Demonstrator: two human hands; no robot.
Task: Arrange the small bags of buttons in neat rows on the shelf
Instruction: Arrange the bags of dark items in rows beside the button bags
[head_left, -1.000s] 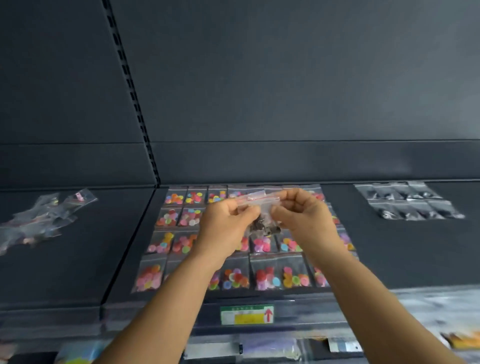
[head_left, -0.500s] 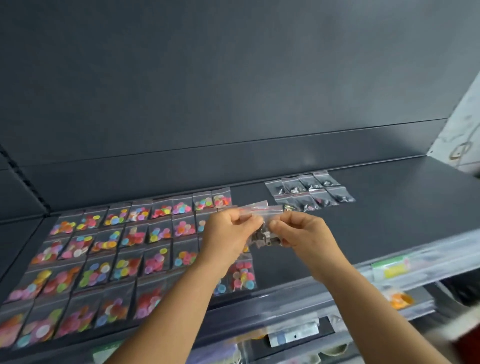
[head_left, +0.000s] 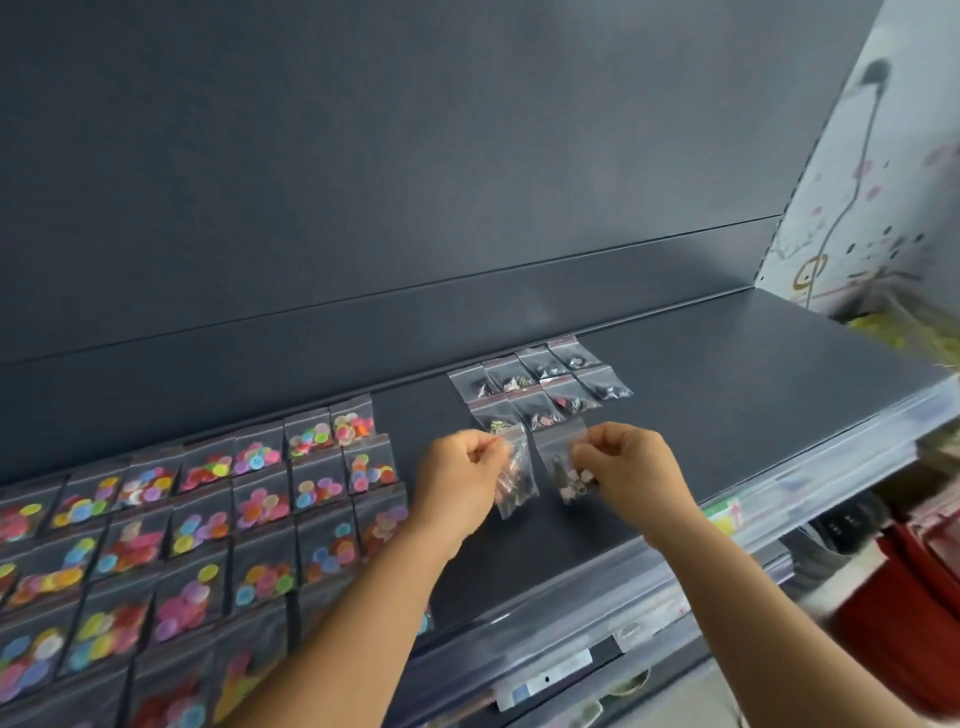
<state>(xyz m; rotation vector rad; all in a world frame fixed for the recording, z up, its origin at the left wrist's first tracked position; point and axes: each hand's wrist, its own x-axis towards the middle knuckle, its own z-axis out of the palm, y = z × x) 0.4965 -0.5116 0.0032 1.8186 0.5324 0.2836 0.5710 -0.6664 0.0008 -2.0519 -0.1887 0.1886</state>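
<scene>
Dark shelf (head_left: 727, 415) spans the view. Above it, the left hand (head_left: 457, 483) pinches one clear bag (head_left: 517, 475), the right hand (head_left: 631, 470) pinches another bag (head_left: 558, 452), both just in front of the dark-button bags (head_left: 540, 384). Colourful-button bags (head_left: 208, 525) lie in rows left of these.

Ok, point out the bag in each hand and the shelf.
left bag (head_left: 515, 475), head view, its clear middle
right bag (head_left: 560, 457), head view, its clear upper half
shelf (head_left: 727, 395), head view, bare dark top

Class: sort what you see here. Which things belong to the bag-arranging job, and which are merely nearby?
Job: left hand and right hand, each pinching a small bag; dark-button rows; colourful-button rows; shelf.
Nearby: price label; red container.
</scene>
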